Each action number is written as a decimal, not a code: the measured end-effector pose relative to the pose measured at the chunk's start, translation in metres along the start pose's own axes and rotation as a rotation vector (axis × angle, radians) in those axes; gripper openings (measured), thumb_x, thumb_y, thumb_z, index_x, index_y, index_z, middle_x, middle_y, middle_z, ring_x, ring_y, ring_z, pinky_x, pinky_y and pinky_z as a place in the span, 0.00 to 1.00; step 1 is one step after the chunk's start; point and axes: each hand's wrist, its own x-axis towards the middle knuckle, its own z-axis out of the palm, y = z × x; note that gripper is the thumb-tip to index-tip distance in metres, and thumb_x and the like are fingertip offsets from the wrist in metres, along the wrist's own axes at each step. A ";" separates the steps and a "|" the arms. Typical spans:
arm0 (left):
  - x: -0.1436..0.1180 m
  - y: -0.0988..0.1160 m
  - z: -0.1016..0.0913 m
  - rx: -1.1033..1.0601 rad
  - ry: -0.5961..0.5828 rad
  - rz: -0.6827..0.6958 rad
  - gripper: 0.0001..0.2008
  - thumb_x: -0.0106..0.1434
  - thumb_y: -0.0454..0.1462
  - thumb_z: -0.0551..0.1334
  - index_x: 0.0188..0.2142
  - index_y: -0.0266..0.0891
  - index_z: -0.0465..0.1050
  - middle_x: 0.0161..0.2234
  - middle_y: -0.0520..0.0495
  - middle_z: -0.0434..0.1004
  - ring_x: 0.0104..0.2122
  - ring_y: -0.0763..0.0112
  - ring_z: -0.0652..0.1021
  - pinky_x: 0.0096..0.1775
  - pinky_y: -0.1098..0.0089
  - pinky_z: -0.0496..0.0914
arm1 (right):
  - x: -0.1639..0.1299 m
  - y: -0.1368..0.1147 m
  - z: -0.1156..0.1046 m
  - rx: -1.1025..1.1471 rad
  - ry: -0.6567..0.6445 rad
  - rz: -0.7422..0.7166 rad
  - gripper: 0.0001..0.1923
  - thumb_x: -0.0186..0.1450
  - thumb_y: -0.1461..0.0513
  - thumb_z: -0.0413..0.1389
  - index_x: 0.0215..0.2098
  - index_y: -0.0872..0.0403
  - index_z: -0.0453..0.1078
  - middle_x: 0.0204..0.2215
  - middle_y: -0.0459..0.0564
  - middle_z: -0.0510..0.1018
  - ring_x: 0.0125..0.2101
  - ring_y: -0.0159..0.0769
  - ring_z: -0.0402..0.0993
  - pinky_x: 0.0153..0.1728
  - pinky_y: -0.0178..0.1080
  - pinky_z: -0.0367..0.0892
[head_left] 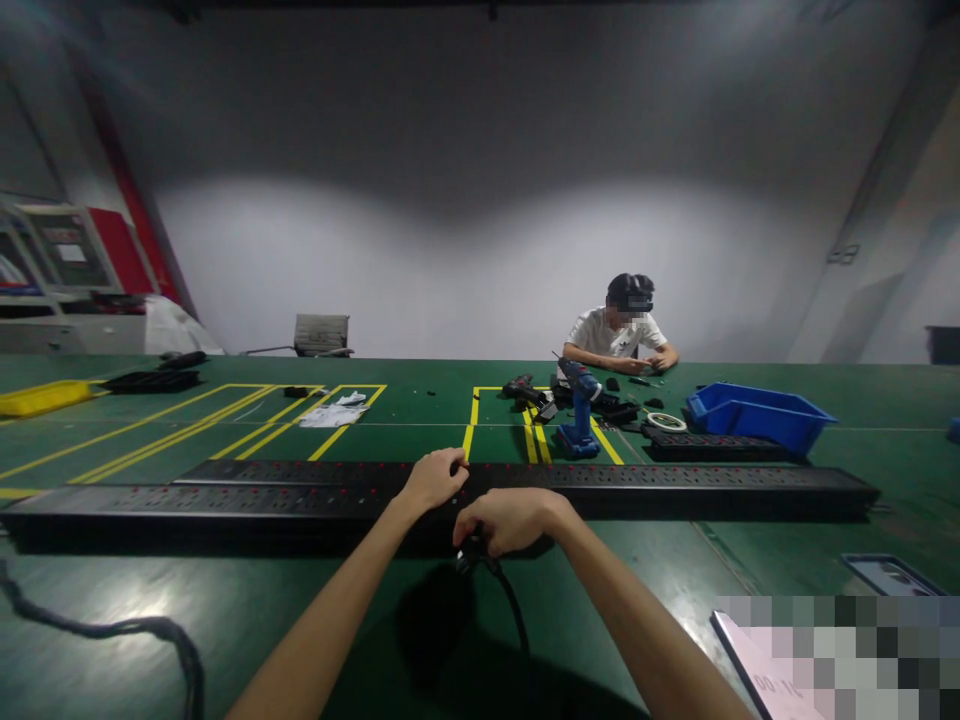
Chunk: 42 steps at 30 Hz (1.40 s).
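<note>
Two long black power strips lie across the table in front of me, the near one (225,505) reaching left and the far one (712,490) reaching right. My left hand (435,480) is on top of them near the middle, its fingers curled down over a strip; the fingertips are partly hidden. Just in front of the near strip, my right hand (514,520) pinches a black power plug (471,555). From that plug a black cable (514,605) hangs toward me.
Beyond the strips stand a blue cordless drill (579,410) and a blue bin (757,415). A roll of tape (666,423) lies near the bin. Another person (619,335) sits across the table. A thick cable (120,628) lies at left, a phone (780,660) at right.
</note>
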 end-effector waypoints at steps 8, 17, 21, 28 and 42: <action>-0.002 0.009 -0.006 -0.004 -0.042 -0.070 0.10 0.63 0.38 0.54 0.41 0.44 0.73 0.43 0.49 0.78 0.43 0.65 0.76 0.46 0.69 0.66 | -0.044 0.037 -0.030 0.195 0.316 0.117 0.19 0.62 0.65 0.52 0.51 0.54 0.70 0.39 0.48 0.78 0.37 0.32 0.74 0.36 0.32 0.66; 0.002 0.002 0.002 -0.029 -0.049 -0.055 0.15 0.67 0.43 0.53 0.47 0.44 0.73 0.45 0.48 0.78 0.45 0.65 0.76 0.46 0.68 0.67 | -0.101 0.155 -0.022 -0.080 0.701 0.942 0.18 0.67 0.56 0.46 0.43 0.55 0.75 0.40 0.55 0.78 0.42 0.42 0.73 0.40 0.35 0.62; 0.005 -0.001 0.006 0.001 -0.061 -0.061 0.17 0.67 0.45 0.52 0.47 0.44 0.74 0.46 0.47 0.78 0.47 0.62 0.76 0.47 0.67 0.66 | -0.088 0.177 0.005 -0.105 0.678 1.164 0.27 0.69 0.49 0.38 0.47 0.55 0.73 0.45 0.62 0.76 0.47 0.50 0.71 0.47 0.47 0.59; 0.006 0.004 0.005 0.041 -0.054 -0.091 0.19 0.67 0.47 0.50 0.44 0.42 0.76 0.43 0.44 0.79 0.45 0.61 0.77 0.48 0.66 0.66 | -0.072 0.185 0.019 -0.199 0.690 1.175 0.30 0.69 0.49 0.36 0.45 0.58 0.73 0.43 0.64 0.76 0.47 0.52 0.71 0.48 0.50 0.57; 0.001 0.010 0.005 0.180 0.012 -0.221 0.18 0.67 0.42 0.49 0.41 0.40 0.77 0.39 0.41 0.79 0.41 0.60 0.76 0.46 0.63 0.67 | -0.053 0.168 0.020 -0.204 0.747 1.155 0.29 0.69 0.50 0.37 0.42 0.58 0.74 0.38 0.63 0.78 0.43 0.51 0.74 0.48 0.50 0.59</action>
